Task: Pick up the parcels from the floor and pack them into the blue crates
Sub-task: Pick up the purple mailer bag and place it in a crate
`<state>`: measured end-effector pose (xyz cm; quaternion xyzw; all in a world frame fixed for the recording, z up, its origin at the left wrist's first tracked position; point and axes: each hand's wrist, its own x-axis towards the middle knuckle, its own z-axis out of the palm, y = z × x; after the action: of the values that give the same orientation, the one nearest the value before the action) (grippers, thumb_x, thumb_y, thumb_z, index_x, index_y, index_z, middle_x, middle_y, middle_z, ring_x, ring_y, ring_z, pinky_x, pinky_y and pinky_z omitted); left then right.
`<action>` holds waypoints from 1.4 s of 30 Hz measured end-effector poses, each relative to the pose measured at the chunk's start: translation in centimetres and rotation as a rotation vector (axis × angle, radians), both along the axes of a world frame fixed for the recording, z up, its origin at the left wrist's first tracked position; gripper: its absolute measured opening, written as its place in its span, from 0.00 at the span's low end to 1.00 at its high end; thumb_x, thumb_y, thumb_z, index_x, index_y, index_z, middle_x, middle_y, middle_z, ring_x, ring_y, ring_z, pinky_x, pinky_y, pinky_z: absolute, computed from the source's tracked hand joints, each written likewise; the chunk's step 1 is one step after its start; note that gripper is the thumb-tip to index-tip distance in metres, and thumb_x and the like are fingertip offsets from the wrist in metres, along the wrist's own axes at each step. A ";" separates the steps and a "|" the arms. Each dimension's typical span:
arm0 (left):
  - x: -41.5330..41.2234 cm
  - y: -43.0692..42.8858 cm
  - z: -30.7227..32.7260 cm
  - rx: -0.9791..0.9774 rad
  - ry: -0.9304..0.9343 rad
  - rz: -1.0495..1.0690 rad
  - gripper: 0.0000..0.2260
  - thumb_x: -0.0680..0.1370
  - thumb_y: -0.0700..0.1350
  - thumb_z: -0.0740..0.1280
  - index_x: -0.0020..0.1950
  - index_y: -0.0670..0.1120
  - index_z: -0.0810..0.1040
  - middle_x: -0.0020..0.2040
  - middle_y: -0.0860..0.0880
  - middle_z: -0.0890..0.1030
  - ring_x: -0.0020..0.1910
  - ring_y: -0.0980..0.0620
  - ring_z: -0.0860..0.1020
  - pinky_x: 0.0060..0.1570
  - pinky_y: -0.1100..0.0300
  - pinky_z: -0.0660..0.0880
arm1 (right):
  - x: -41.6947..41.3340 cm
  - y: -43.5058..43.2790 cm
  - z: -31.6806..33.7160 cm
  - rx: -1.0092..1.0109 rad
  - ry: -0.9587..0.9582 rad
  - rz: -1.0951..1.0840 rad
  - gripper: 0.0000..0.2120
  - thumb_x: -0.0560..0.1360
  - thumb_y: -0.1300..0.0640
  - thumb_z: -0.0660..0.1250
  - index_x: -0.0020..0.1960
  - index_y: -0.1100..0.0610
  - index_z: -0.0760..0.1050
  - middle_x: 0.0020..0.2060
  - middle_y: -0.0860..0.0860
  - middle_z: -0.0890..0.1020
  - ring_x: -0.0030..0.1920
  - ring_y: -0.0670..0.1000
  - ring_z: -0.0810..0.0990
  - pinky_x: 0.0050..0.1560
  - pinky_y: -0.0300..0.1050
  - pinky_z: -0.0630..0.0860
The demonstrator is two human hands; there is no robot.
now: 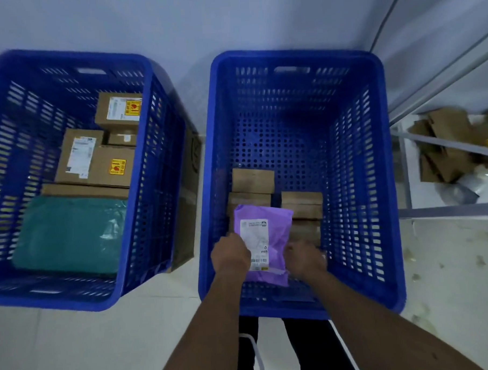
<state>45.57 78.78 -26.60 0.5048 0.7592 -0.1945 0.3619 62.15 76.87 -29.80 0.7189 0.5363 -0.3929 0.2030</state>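
Pale floor [76, 346] w/ 2 blue crates side by side. Both arms reach straight down into the R crate [387, 156], lower centre of frame. L hand [230, 255], knuckles up, grips the left edge of a purple parcel [263, 240], which lies label-up partly over brown boxes [252, 180] at the crate's near end. R hand [304, 259] is curled at the parcel's right edge; can't tell if it's pinching. L crate [155, 110], left of frame, holds boxes & a green bag [69, 234].

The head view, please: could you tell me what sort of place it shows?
Probably a parcel sorting room: blue perforated plastic crates, labelled brown cardboard boxes, and a purple plastic mailer bag.
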 end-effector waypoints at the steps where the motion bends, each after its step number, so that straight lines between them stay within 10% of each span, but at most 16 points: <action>1: -0.1 -0.2 -0.5 -0.018 -0.005 0.012 0.11 0.81 0.41 0.62 0.62 0.40 0.74 0.59 0.42 0.79 0.58 0.44 0.79 0.50 0.55 0.76 | -0.4 -0.1 -0.6 -0.002 -0.006 -0.005 0.14 0.81 0.53 0.57 0.55 0.55 0.80 0.51 0.53 0.83 0.49 0.54 0.82 0.44 0.44 0.77; 30: -1.7 -2.2 1.4 0.057 -0.160 0.133 0.16 0.83 0.53 0.60 0.61 0.41 0.72 0.55 0.43 0.78 0.54 0.43 0.79 0.46 0.54 0.76 | 0.7 0.0 4.7 -0.175 0.074 -0.042 0.17 0.76 0.42 0.59 0.42 0.55 0.75 0.47 0.52 0.81 0.42 0.52 0.77 0.38 0.42 0.70; 42: 0.5 -3.3 13.2 0.153 -0.119 -0.033 0.23 0.82 0.59 0.60 0.60 0.40 0.76 0.56 0.38 0.81 0.55 0.38 0.79 0.54 0.50 0.75 | 7.1 -2.8 19.0 -0.038 0.058 0.086 0.26 0.78 0.48 0.58 0.71 0.61 0.68 0.69 0.60 0.71 0.66 0.60 0.72 0.63 0.50 0.71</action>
<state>46.07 75.51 -13.40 0.5540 0.7406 -0.1114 0.3636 69.28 74.06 -10.79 0.6796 0.5647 -0.4147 0.2174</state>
